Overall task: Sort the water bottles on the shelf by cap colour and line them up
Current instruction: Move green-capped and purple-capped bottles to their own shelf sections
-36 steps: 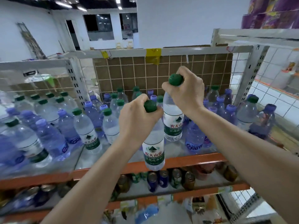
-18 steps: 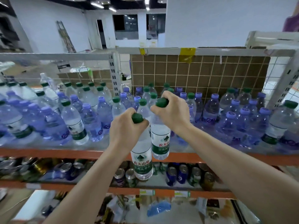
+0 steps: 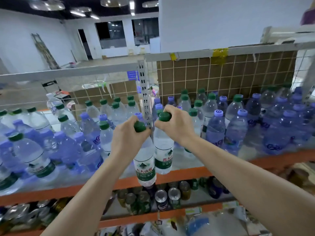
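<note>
My left hand (image 3: 127, 142) grips the neck of a green-capped water bottle (image 3: 145, 169) that hangs in front of the shelf's orange front rail (image 3: 187, 174). My right hand (image 3: 175, 124) holds a second green-capped bottle (image 3: 163, 155) by its neck, just right of the first and a little higher. Both bottles are upright with green-and-white labels. Left of the grey upright post (image 3: 144, 99) stand mixed green-capped bottles (image 3: 36, 154) and purple-capped bottles (image 3: 90, 133). The bay right of the post holds mostly purple-capped bottles (image 3: 237, 132) with green-capped ones (image 3: 209, 106) behind.
A wire mesh and brown grid panel (image 3: 221, 74) back the shelf. Below the orange rail, a lower shelf holds several drink cans (image 3: 160, 200). More packaged goods lie at the bottom (image 3: 196, 223). A white shelf frame (image 3: 289, 33) stands at the upper right.
Both hands have carried their green-capped bottles leftwards along the shelf, from the right bay to in front of the upright post. The view has swung left, showing more of the left bay.
</note>
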Motion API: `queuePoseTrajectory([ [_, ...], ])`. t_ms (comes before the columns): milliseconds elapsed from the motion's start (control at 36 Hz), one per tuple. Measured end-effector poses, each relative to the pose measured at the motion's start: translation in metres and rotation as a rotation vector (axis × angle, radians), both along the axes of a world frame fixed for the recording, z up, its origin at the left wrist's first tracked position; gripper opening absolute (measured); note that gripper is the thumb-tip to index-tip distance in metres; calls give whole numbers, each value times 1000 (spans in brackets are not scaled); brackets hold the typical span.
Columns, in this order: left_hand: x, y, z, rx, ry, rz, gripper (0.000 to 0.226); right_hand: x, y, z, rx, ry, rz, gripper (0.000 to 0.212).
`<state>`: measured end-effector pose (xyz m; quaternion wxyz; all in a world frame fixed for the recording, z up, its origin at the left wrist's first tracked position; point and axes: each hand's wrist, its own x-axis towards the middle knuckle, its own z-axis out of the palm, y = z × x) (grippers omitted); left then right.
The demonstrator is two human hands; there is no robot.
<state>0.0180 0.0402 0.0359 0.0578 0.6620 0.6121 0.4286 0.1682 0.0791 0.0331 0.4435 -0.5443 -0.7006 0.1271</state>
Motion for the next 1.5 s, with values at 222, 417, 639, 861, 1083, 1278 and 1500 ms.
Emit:
queuePoseTrajectory([
  [222, -47, 27, -18, -22, 42, -41, 31, -41, 18, -3, -78, -95, -60, 30],
  [417, -57, 40, -32, -46, 26, -36, 28, -51, 39, -13, -164, -212, -47, 25],
  [639, -61, 50, -35, -41, -4, -41, 30, -58, 60, -26, -214, -263, -34, 31],
  [861, -63, 44, -30, -65, -19, -6, 31, -59, 71, -15, -222, -447, 13, 34],
  [1083, -80, 32, -17, -59, -38, 47, 23, -71, 67, -3, -110, -688, -49, 34],
  [1278, -98, 21, -11, -85, -3, 93, 28, -91, 63, 7, 14, -693, -83, 34],
  [1500, -119, 9, -11, -47, -18, 156, 25, -124, 57, 10, -102, -520, 311, 33],
])
